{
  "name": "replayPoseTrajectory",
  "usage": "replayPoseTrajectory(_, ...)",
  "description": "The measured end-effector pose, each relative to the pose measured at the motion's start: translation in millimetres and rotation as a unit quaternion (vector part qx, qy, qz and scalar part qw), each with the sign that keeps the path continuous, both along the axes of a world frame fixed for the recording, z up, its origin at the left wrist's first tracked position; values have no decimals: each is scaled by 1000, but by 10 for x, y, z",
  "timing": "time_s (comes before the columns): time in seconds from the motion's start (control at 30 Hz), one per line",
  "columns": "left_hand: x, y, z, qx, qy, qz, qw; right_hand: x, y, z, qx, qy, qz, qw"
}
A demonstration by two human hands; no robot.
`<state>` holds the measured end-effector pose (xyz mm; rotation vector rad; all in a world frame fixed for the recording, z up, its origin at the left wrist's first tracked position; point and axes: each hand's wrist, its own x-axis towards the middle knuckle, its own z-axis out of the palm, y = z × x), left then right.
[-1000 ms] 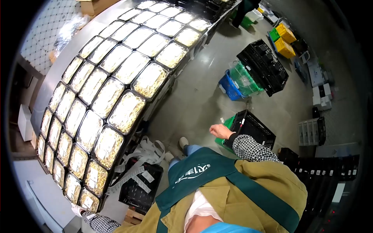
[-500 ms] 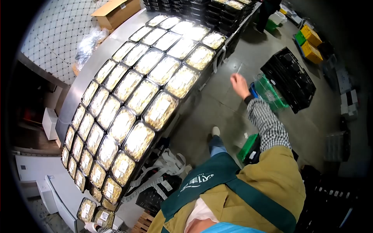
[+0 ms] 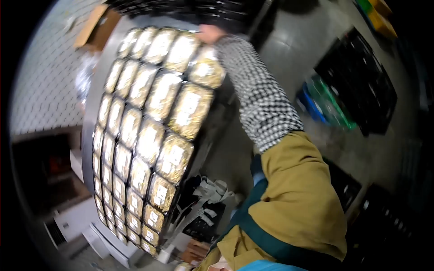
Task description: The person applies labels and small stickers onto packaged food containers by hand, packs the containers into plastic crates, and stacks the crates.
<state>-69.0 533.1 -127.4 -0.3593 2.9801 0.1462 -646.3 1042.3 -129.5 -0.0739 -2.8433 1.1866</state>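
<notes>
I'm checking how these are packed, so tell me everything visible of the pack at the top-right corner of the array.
The pack looks like a rounded rectangular black plastic tray with a shiny clear cover over pale yellow contents; glare and blur hide detail. It lies roughly level near the edge of the metallic table, close beside neighbouring packs. The right hand is by its far end; whether they touch is unclear.
</notes>
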Motion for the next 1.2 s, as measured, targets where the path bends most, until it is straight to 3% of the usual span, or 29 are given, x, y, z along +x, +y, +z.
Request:
replayPoseTrajectory(0.03,7,121,-52,4,-26,-19,999,-167,40,-154,46,23,28,998)
replayPoseTrajectory(0.1,27,197,-106,-1,-69,-55,996,10,-21,84,-28,95,-21,995)
replayPoseTrajectory(0.13,35,204,-132,-6,-85,-73,994,133,-35,235,-6,155,-24,988)
replayPoseTrajectory(0.17,70,178,-152,-13,-97,-86,991,450,-39,509,46,236,-41,970)
replayPoseTrajectory(0.2,80,131,-165,-21,-107,-99,989,363,-97,430,192,290,-73,935)
replayPoseTrajectory(0.27,69,24,-217,-38,-114,-125,985,1412,79,863,83,364,-161,914)
replayPoseTrajectory(0.33,27,-84,-312,-53,-115,-156,980,2023,266,756,73,470,-259,840)
replayPoseTrajectory(0.37,-13,-135,-375,-62,-114,-172,976,2620,278,692,-50,403,-310,860)
replayPoseTrajectory(0.43,-192,-149,-536,-82,-97,-211,969,3575,312,440,-42,397,-416,817)
replayPoseTrajectory(0.5,-501,232,-747,-75,-60,-261,961,4663,287,85,-187,267,-492,807)
replayPoseTrajectory(0.53,-655,364,-887,6,29,-356,934,5237,238,-220,-142,262,-524,798)
replayPoseTrajectory(0.57,-788,559,-1015,18,16,-351,936,5738,225,-680,-226,253,-553,761)
replayPoseTrajectory(0.6,-860,902,-981,11,-10,-359,933,6381,149,-882,-237,186,-598,743)
replayPoseTrajectory(0.7,-908,1765,-1029,80,27,-488,869,8269,-159,-1348,-101,4,-710,697)
replayPoseTrajectory(0.73,-853,2076,-1044,90,26,-524,847,8807,-117,-1530,-177,-94,-763,614)
replayPoseTrajectory(0.77,-783,2376,-1109,101,1,-540,835,9276,-176,-1823,-153,-105,-829,528)
replayPoseTrajectory(0.8,-660,2684,-1142,125,3,-577,807,10005,-174,-2801,-169,-103,-853,483)
replayPoseTrajectory(0.83,-514,2988,-1190,127,-8,-595,794,10355,-220,-2824,-117,-91,-874,463)
replayPoseTrajectory(0.87,-341,3290,-1256,131,-19,-611,781,10644,-148,-2737,-95,-207,-851,472)
replayPoseTrajectory(0.93,16,3828,-1416,173,-42,-647,742,11361,1,-3198,87,-439,-640,625)
replayPoseTrajectory(0.97,245,4096,-1494,189,-73,-648,734,11505,189,-3368,99,-450,-657,597)
replayPoseTrajectory(1.07,926,4797,-1864,231,-190,-645,704,11690,893,-3381,129,-529,-578,608)
replayPoseTrajectory(1.13,1382,5193,-2143,257,-232,-661,666,11793,1313,-3668,180,-479,-613,602)
replayPoseTrajectory(1.2,1767,5545,-2391,254,-280,-661,648,11962,1699,-4514,19,-245,-848,469)
